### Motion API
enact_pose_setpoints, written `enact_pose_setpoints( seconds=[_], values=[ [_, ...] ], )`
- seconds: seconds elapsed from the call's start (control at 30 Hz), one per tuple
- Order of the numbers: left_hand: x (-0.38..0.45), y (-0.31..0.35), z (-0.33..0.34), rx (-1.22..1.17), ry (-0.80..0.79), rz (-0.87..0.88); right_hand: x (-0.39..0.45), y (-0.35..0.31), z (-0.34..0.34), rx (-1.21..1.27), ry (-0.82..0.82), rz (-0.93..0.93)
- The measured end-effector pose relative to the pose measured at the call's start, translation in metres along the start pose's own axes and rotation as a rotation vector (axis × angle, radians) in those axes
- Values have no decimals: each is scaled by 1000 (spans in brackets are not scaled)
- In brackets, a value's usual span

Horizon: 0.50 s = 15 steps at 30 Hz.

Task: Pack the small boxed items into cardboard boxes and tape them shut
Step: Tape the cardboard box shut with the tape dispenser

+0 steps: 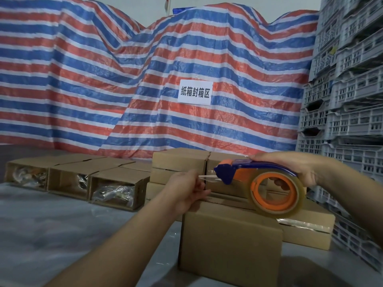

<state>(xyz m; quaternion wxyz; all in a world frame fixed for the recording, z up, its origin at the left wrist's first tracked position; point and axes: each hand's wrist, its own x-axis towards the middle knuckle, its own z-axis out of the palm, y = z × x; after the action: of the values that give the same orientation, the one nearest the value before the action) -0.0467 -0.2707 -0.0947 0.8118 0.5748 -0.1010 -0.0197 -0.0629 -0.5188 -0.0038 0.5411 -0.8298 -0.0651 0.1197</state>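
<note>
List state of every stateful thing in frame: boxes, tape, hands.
left hand: pinches the free tape end
right hand: grips the tape dispenser
tape dispenser: held above the near box, tape end pulled out
near box: flaps closed, no tape visible on its seam
box behind it: taped along the seam
three boxes on the left: open toward the camera, bagged items inside
stacked boxes at back: closed

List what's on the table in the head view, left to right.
Three open cardboard boxes lying on their sides → left hand pinching the tape end → tape dispenser → right hand gripping it → stacked grey crates at the far right.
</note>
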Motion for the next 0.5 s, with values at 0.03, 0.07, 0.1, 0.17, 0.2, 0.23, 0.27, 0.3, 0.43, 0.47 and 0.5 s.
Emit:
enact_pose_setpoints(
  seconds=[0.03,0.07,0.1,0.17,0.2,0.23,0.27,0.3,0.43,0.47,0.5],
  values=[
    [1,-1,-1,-89,14,-13,-1,2,-1,15,2,7],
    [3,-3,-2,-165,21,-14,-1,3,-2,32,17,10],
    [4,-4,-3,-215,29,-18,0,5,-2,43,32,8],
    [5,-5,-6,-219,49,-17,2,5,0,14,36,-2],
    [6,-4,-11,-125,68,-1,3,4,3,-22,33,-4],
    [6,-3,-17,18,88,26,4,1,5,-58,33,-7],
    [7,-2,-24,142,92,60,4,-1,8,-89,38,-9],
    [7,-1,-31,217,83,73,4,-4,10,-118,45,-8],
    [7,-5,-52,277,28,3,8,-19,25,-290,36,6],
    [7,-8,-55,258,30,-31,9,-23,30,-335,37,4],
    [8,-10,-58,242,32,-63,10,-26,33,-367,39,5]
  ],
)
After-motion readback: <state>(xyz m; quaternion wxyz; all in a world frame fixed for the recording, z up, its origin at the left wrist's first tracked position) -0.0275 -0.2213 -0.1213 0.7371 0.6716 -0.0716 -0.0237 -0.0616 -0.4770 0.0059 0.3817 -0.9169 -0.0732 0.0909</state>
